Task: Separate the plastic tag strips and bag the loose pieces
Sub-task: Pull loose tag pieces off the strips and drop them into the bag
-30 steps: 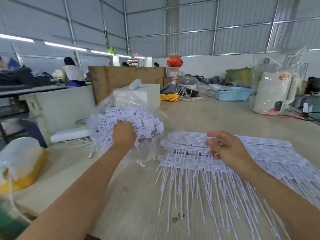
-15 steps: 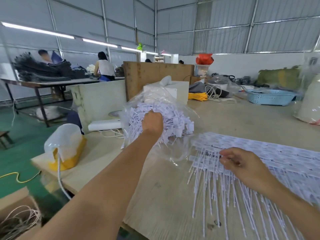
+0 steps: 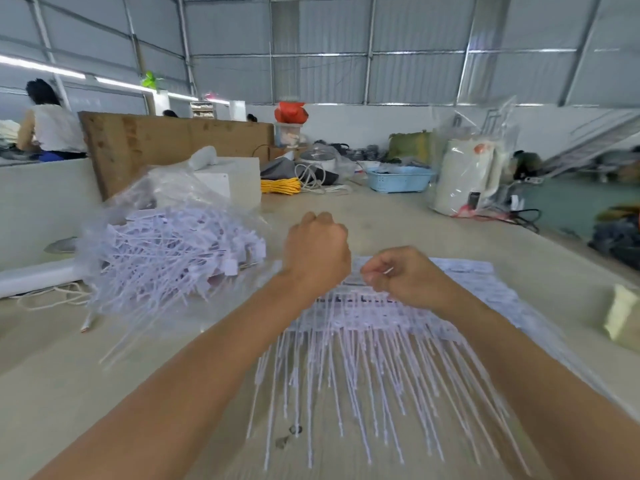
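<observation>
Table (image 3: 415, 216): bore everything; places below are reckoned from the tag strips.
Bag (image 3: 166, 244): clear, full of loose pieces, well to the strips' left, near the left arm.
Tag strips (image 3: 363, 334): flat sheet, heads away, long tails running toward the person (motion-blurred).
Left hand (image 3: 317, 252): above the strips' far left corner, fingers curled; whether they held anything could not be told.
Right hand (image 3: 403, 277): over the heads row, just right of the left hand, fingers pinching a strip.
</observation>
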